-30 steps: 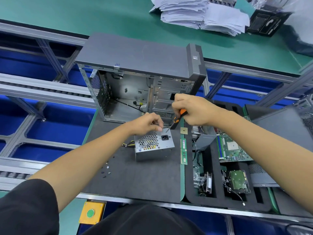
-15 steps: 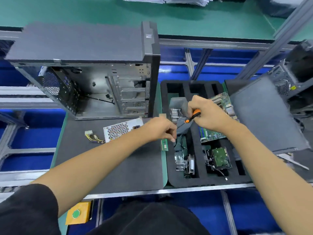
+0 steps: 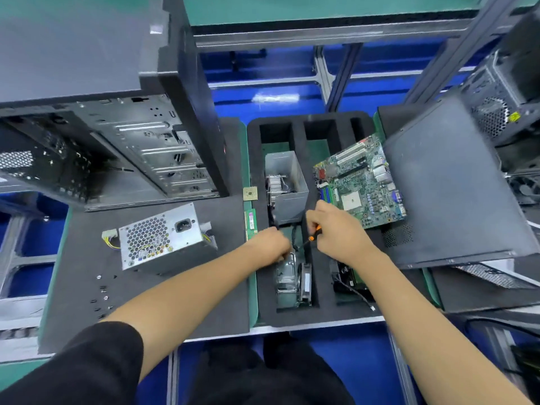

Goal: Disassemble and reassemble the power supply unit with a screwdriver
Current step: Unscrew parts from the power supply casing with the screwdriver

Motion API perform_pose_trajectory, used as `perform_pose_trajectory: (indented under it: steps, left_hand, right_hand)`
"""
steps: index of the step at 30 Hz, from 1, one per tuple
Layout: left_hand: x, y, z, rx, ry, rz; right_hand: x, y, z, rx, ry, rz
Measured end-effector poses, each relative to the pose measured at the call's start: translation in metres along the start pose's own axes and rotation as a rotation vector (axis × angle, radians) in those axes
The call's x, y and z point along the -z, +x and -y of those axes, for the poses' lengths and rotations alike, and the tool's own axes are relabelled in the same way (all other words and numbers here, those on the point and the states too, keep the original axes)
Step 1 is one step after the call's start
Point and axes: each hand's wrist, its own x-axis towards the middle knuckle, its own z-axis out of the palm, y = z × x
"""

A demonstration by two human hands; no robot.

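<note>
Dark foam mats are spread over the table (image 3: 163,302), and blue frames are seen under it and behind it. At the far left, an open computer case (image 3: 122,147) is stood on the mat, with its side off and bare metal seen inside.

Just in front of the case, the power supply unit (image 3: 163,238) is laid on the mat. Its holed grille and its plug socket are turned up. Yellow wires are seen at its left end. It is touched by no hand. Small dark screws (image 3: 102,293) are scattered on the mat near it, toward the person.

To the right, a black foam tray (image 3: 295,317) with deep slots is set. A metal box, a fan and a drive are kept in the slots. A green circuit board (image 3: 362,182) is leaned across the tray's far right part. A big dark side panel (image 3: 455,194) is laid to the right of it.

Both hands are held over the middle of the tray, close together. The screwdriver (image 3: 314,233), with an orange and black handle, is gripped in the right hand (image 3: 339,232). The left hand (image 3: 270,247) is curled, with its fingers down by the tray parts; what its grip holds cannot be told.
</note>
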Motion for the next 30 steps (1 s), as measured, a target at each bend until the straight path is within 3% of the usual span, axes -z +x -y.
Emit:
perform_pose_trajectory:
  steps: [4, 11, 17, 30]
  left_hand:
    - [-0.015, 0.026, -0.01, -0.059, 0.276, 0.083]
    - [-0.018, 0.048, -0.03, -0.097, 0.411, 0.212]
    - [-0.024, 0.047, -0.04, -0.134, 0.412, 0.181]
    - [-0.032, 0.059, -0.037, -0.123, 0.328, 0.326]
  right_hand:
    - [-0.018, -0.002, -0.015, -0.009, -0.011, -0.015]
    - [-0.037, -0.003, -0.027, 0.003, -0.029, -0.018]
    - [-0.045, -0.007, -0.033, -0.015, -0.044, -0.03]
    - [-0.045, -0.006, -0.032, -0.038, -0.054, -0.016]
